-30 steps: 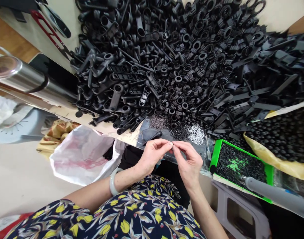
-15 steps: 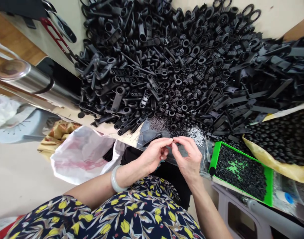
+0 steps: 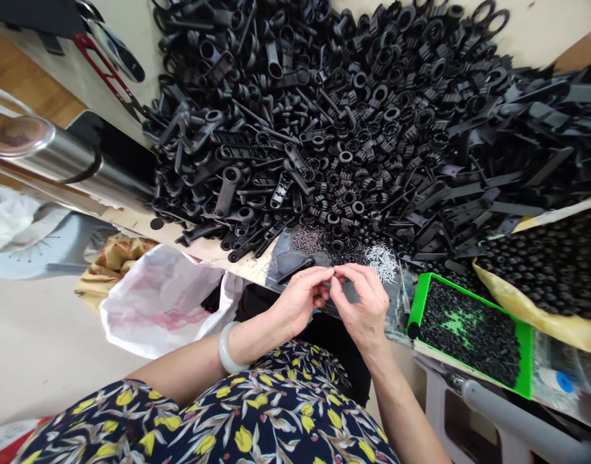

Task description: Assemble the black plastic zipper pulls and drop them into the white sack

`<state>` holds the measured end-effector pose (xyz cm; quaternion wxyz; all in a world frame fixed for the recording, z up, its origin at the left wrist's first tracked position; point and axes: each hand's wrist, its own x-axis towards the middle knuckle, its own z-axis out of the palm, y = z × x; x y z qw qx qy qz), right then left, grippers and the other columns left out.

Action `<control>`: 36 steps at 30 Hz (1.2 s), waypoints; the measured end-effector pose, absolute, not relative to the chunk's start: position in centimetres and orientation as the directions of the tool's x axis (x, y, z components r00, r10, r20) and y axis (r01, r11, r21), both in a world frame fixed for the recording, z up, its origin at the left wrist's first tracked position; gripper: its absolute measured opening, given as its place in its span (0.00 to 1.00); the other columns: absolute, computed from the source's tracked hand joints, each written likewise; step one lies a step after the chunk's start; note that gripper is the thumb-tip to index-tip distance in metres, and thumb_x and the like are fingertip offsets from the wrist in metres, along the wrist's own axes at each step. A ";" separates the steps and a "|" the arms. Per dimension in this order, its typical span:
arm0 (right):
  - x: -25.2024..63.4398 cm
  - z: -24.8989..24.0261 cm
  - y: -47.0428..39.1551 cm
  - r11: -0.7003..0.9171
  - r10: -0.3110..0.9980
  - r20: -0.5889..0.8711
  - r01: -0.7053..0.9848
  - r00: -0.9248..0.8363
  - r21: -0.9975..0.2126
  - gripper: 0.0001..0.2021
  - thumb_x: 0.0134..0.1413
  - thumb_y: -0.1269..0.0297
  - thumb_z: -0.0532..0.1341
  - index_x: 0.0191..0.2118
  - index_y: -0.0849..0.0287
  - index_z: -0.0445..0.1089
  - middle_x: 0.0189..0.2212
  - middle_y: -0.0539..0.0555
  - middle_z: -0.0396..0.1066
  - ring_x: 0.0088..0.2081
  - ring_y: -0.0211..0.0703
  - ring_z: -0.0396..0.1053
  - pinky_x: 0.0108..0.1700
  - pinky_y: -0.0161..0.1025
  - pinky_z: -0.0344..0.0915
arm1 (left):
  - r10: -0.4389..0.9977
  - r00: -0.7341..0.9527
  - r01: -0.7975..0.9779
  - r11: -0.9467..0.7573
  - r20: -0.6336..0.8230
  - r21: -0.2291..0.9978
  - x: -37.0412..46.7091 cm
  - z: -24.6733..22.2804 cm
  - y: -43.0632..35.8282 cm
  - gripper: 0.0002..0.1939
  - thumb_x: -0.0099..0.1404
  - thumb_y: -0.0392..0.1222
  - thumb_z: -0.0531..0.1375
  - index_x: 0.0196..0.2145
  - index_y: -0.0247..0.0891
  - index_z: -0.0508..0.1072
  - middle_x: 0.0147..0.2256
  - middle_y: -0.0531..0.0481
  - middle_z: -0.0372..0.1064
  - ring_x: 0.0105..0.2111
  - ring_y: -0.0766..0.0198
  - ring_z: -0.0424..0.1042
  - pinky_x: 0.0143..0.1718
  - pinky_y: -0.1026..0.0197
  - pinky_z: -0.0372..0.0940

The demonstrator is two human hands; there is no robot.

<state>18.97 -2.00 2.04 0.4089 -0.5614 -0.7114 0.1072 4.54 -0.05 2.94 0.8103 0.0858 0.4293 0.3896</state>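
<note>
My left hand and my right hand meet at the fingertips over the table's front edge. Both are closed in a pinch, thumb against forefinger, and whatever sits between them is too small to make out. Just left of the fingers a black plastic lever part lies on a dark cloth. Beyond the hands are small brown screws, and to the right a heap of silvery pins. Small black rings are piled behind these.
Black lever parts heap up at left, flat black strips at right. A green tray holds tiny black pieces. A steel flask lies at left; a white plastic bag hangs open below the edge. A yellow-edged sack holds black beads.
My two hands have shifted very slightly to the left, still pinched together at the fingertips. Otherwise the view has only moved a little.
</note>
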 end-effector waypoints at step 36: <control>20.8 2.1 -1.7 0.390 0.902 0.410 0.661 -0.135 -0.641 0.09 0.57 0.72 0.65 0.43 0.53 0.73 0.41 0.54 0.75 0.44 0.48 0.74 0.48 0.48 0.72 | 0.963 0.006 -0.001 0.269 -0.269 0.963 -0.3 4.2 -0.6 0.09 0.66 0.47 0.67 0.40 0.40 0.82 0.38 0.46 0.77 0.36 0.60 0.72 0.42 0.58 0.68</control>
